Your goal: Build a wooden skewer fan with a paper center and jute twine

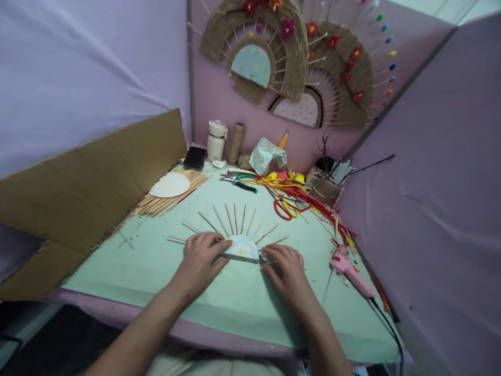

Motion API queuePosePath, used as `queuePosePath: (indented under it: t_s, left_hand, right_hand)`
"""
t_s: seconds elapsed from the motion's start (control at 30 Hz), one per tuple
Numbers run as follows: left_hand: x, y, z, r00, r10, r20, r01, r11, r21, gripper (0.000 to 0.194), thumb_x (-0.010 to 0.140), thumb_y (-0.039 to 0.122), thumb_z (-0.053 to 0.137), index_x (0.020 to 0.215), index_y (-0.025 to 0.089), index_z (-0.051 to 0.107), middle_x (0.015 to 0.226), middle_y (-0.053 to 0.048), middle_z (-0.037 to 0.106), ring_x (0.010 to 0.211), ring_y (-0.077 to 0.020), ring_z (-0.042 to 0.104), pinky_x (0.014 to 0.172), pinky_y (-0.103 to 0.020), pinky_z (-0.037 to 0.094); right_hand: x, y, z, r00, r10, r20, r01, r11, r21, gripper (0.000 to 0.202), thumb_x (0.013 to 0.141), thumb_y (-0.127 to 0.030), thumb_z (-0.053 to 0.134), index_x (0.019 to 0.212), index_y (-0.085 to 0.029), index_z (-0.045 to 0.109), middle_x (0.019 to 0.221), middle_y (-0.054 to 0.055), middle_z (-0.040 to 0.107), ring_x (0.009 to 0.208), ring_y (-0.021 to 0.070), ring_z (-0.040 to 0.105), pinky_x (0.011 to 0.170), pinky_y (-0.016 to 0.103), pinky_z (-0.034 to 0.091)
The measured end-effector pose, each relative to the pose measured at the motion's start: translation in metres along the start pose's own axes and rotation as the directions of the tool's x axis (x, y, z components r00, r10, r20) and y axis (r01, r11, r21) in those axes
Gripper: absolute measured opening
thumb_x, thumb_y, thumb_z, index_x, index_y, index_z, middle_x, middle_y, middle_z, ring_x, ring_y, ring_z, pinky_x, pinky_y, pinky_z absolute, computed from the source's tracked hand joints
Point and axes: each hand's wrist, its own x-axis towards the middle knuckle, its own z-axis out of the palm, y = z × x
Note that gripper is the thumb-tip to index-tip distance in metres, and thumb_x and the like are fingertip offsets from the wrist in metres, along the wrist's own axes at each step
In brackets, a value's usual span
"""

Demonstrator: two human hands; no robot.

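Forearms: 2 bare forearms are seen entering from the bottom edge, closest to the camera, and converging on the middle of the table (129,271).
Left hand: the left hand (200,257) is laid palm down, fingers held loosely together, pressed flat on the left end of a thin stick (238,257) and on the left corner of the half-disc.
Right hand: the right hand (287,269) is laid palm down, fingertips pressed on the stick's right end; whether the stick is pinched cannot be told.
Half-disc: a pale patterned half-disc (241,245) is held between the 2 hands, its straight edge lying along the stick.
Spokes: wooden spokes (230,219) are fanned out beyond the fingertips, radiating from the half-disc's curved edge.
Glue gun: a pink glue gun (348,269) is laid just outside the right hand, its black cord trailing toward the table's near edge.
Scissors: red-handled scissors (284,208) are found beyond the right hand, among red and yellow strips.
Pliers: green-handled pliers (238,181) are laid well beyond the spokes.
Stick bundle: a stick bundle (172,201) with a white disc (169,185) on it lies beyond the left hand, beside a cardboard sheet (94,188).
Wall: 2 woven fans (289,57) with red flowers are hung far beyond both hands.
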Motion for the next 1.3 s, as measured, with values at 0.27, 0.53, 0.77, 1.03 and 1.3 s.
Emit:
queuePosePath:
  t_s: [0.27,0.53,0.77,1.03,1.3]
  left_hand:
    - [0.001,-0.002,0.007,0.973,0.222,-0.058,-0.224,0.974,-0.036,0.024,0.092,0.02,0.053,0.111,0.021,0.067,0.114,-0.009,0.067,0.108,-0.0219,0.059,0.093,-0.041,0.044]
    - [0.003,-0.007,0.013,0.964,0.255,-0.07,-0.257,0.966,-0.028,0.026,0.094,0.021,0.049,0.109,0.024,0.071,0.113,-0.009,0.07,0.107,-0.0225,0.062,0.09,-0.043,0.049]
    - [0.004,0.001,0.006,0.972,0.232,0.033,-0.233,0.971,0.044,0.026,0.092,0.018,0.051,0.11,0.024,0.069,0.116,-0.007,0.07,0.108,-0.021,0.062,0.096,-0.044,0.044]
    - [0.0,0.013,0.004,0.977,0.203,0.06,-0.209,0.97,0.126,0.026,0.091,0.013,0.048,0.107,0.022,0.066,0.116,-0.007,0.069,0.111,-0.0211,0.061,0.103,-0.048,0.036]
    - [-0.009,0.017,-0.002,0.953,0.136,-0.272,-0.131,0.991,0.037,0.021,0.09,0.018,0.049,0.105,0.023,0.064,0.112,-0.009,0.068,0.111,-0.0239,0.059,0.094,-0.042,0.041]
  right_hand:
    - [0.008,-0.014,0.01,0.996,-0.083,-0.031,0.086,0.991,0.102,0.031,0.089,-0.014,0.056,0.118,-0.023,0.063,0.126,0.008,0.065,0.118,0.0222,0.056,0.101,0.044,0.034]
    - [0.01,-0.011,0.017,0.994,-0.079,-0.081,0.086,0.993,0.081,0.026,0.089,-0.013,0.058,0.11,-0.025,0.068,0.117,0.006,0.07,0.111,0.021,0.058,0.097,0.041,0.039]
    - [0.012,-0.016,0.014,0.998,-0.053,-0.03,0.054,0.997,0.047,0.024,0.088,-0.011,0.06,0.107,-0.024,0.068,0.119,0.004,0.069,0.111,0.0235,0.056,0.098,0.043,0.036]
    - [0.016,-0.027,0.008,0.999,-0.045,0.017,0.045,0.999,-0.013,0.015,0.087,-0.016,0.06,0.097,-0.024,0.068,0.113,0.003,0.07,0.108,0.0242,0.056,0.096,0.042,0.036]
    - [0.035,-0.036,0.017,0.998,-0.056,-0.021,0.057,0.997,0.048,0.058,0.078,-0.027,0.069,0.133,-0.021,0.051,0.129,0.01,0.061,0.117,0.0275,0.051,0.101,0.042,0.036]
